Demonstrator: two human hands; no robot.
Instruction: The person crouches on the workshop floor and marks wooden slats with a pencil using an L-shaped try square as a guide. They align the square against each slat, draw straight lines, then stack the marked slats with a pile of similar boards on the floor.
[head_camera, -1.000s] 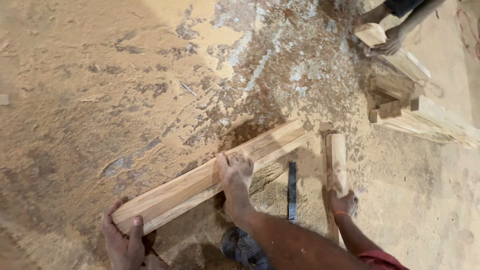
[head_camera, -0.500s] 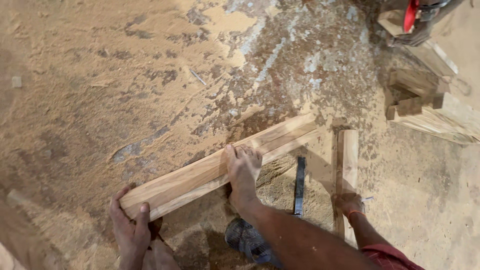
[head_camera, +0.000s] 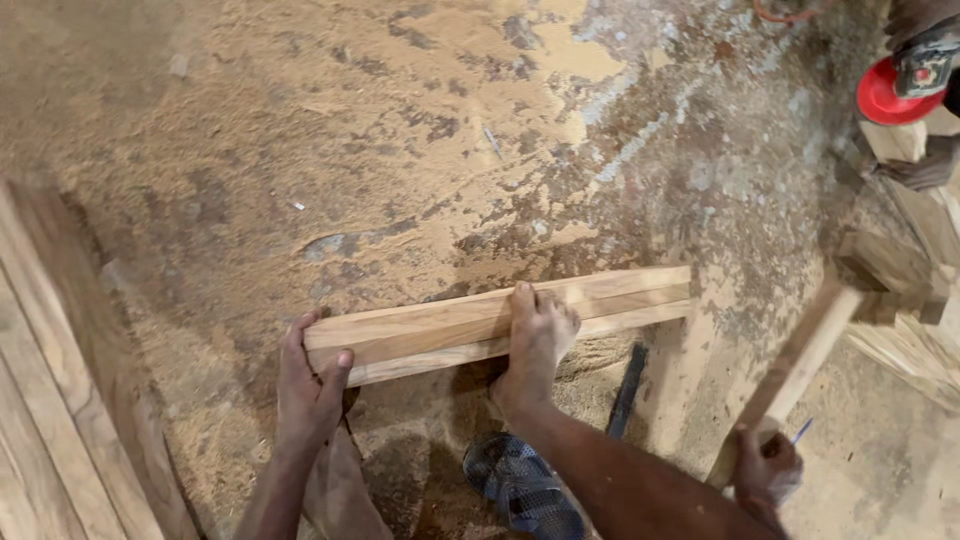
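Sawdust is covering the floor (head_camera: 420, 130); the left hand (head_camera: 310, 385) is gripping the plank's (head_camera: 480, 320) end, a bare foot (head_camera: 535, 340) pinning it steady, the right hand (head_camera: 765, 465) apparently closing around a wooden stick (head_camera: 800, 365).

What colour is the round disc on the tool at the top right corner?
The disc is bright red, seen in the head view, the only one.

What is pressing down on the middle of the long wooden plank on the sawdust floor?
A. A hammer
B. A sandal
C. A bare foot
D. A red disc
C: a bare foot rests across the plank, while the left hand grips its near end and the sandal lies beside it on the floor.
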